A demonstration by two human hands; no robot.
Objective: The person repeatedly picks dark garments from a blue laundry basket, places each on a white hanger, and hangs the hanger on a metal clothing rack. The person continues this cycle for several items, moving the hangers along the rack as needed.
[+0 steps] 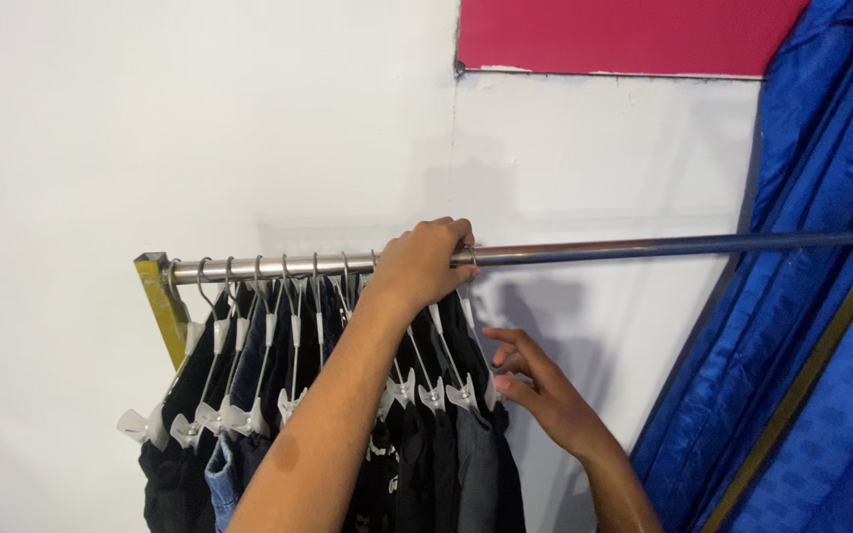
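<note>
Left hand (425, 262) apparently grips hanger hook (470, 259) on rail (644, 247).

The single head view sat close before the clothes rail (644, 247), facing the white wall (199, 118) level and slightly upward, the rail crossing mid-frame.

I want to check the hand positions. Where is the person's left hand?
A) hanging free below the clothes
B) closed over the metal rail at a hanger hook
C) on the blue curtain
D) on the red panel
B: the left hand is closed over the metal rail, at the hook of the last hanger.
</note>
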